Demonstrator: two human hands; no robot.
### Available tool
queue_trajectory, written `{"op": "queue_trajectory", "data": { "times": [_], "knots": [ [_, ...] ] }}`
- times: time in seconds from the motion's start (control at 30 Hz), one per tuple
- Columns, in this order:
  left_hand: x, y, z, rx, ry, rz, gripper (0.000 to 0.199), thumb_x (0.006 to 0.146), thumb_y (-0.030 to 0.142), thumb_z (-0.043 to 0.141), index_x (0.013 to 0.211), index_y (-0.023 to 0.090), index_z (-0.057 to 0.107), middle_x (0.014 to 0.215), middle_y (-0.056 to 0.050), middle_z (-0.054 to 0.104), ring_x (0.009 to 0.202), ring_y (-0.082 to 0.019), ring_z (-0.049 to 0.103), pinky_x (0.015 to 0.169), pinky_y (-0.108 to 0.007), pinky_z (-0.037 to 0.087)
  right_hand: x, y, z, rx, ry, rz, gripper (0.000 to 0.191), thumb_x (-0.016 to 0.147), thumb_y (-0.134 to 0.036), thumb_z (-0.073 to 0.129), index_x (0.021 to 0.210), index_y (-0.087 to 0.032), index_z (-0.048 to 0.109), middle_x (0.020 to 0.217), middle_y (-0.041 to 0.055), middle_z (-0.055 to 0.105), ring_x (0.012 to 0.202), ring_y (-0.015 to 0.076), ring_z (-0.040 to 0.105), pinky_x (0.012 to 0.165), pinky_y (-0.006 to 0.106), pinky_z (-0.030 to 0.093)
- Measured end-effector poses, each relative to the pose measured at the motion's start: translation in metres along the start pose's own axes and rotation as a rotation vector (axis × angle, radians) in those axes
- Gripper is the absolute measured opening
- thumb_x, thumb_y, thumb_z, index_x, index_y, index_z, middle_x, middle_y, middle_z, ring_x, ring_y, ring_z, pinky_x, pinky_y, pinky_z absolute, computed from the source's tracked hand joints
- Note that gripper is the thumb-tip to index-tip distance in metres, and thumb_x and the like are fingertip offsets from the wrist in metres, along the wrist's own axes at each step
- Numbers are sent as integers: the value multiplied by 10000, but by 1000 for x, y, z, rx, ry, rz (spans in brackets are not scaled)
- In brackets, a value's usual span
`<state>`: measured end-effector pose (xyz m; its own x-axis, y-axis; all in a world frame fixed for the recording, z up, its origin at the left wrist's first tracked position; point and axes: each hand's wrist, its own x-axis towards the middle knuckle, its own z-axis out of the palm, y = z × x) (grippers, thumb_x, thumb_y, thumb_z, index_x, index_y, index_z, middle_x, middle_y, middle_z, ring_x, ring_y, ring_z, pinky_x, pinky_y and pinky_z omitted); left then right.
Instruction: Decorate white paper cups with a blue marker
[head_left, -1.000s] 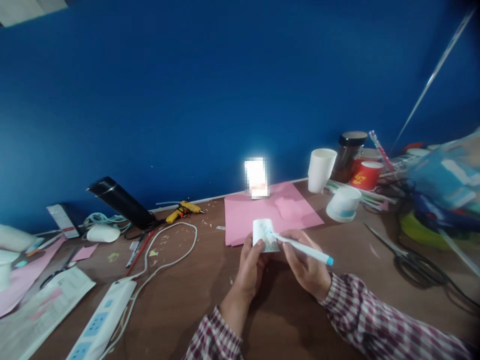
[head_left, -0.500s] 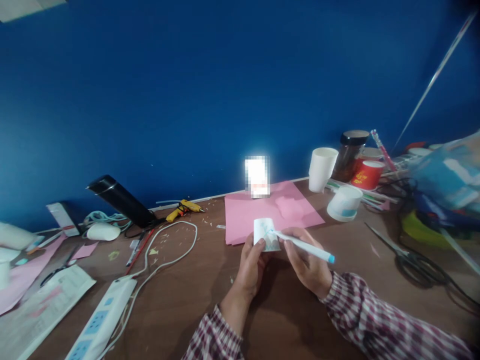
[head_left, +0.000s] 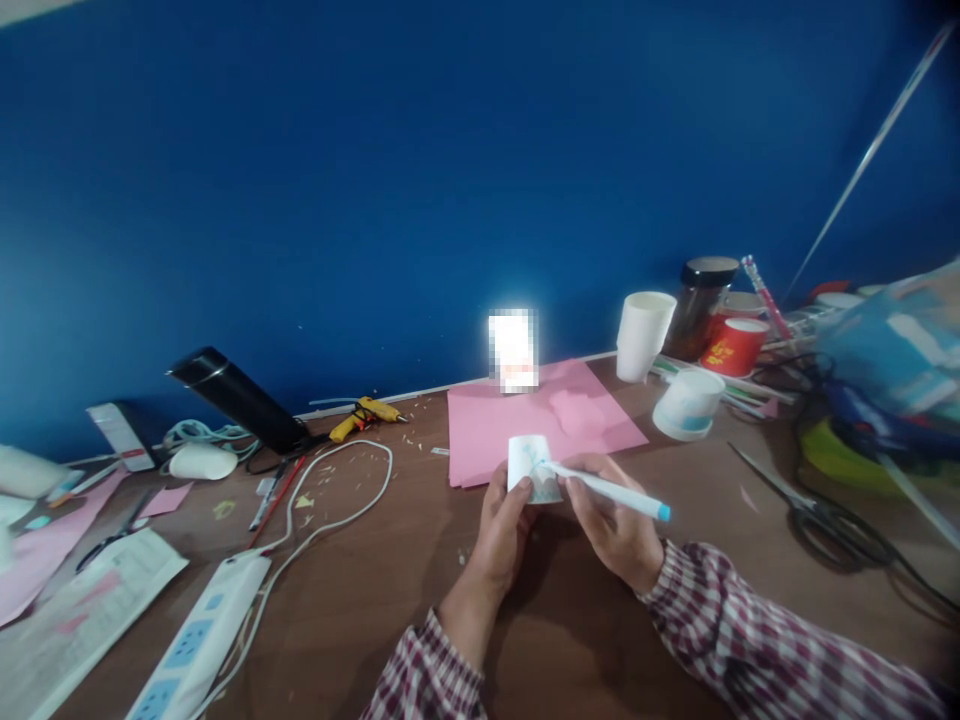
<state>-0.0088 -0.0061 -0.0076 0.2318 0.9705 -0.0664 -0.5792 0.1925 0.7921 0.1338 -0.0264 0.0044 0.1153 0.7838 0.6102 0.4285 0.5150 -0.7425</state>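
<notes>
Along the near edge of the worktop, two plaid sleeves reach in, and a white power strip with pale blue socket panels slants away on the left. Beside it lies a flat packet whose faint print is too blurred to read.

A little farther in, the left hand keeps its grip closed on a small, curved white piece, thumb across the front; whether it is a cup or a bent card cannot be told. The piece is held above the worktop, long axis near upright, its blue line drawing facing the person. The right hand has its grip pinched on a white marker. The marker's long axis slopes gently, tip pointing left and away at the drawing, light-blue end pointing right and back toward the person.

Black-handled scissors lie to the right. Beyond the hands are pink sheets, with a yellow glue gun off to the left. To the right, past an upturned white cup and a white paper cup, a red cup bears yellow characters, too small to read. A blue wall stands behind everything.
</notes>
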Motion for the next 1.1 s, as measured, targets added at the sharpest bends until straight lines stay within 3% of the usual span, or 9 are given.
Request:
{"op": "queue_trajectory", "data": {
  "times": [0.53,1.1],
  "knots": [
    [-2,-5,-5,151,-1,20,379,831,347,695,1164,183,620,1078,-71,683,990,-213,624,908,-335,473,2,-6,-1,-68,-34,-37,100,948,-239,524,956,-195,613,851,53,682,756,180,668,716,293,552],
    [0,-7,-8,231,60,54,437,760,411,753,1126,192,656,1076,-82,698,1013,-258,634,934,-378,479,2,-3,1,-65,-21,-27,112,959,-273,525,981,-205,611,877,59,692,777,190,682,717,297,573]
  ]
}}
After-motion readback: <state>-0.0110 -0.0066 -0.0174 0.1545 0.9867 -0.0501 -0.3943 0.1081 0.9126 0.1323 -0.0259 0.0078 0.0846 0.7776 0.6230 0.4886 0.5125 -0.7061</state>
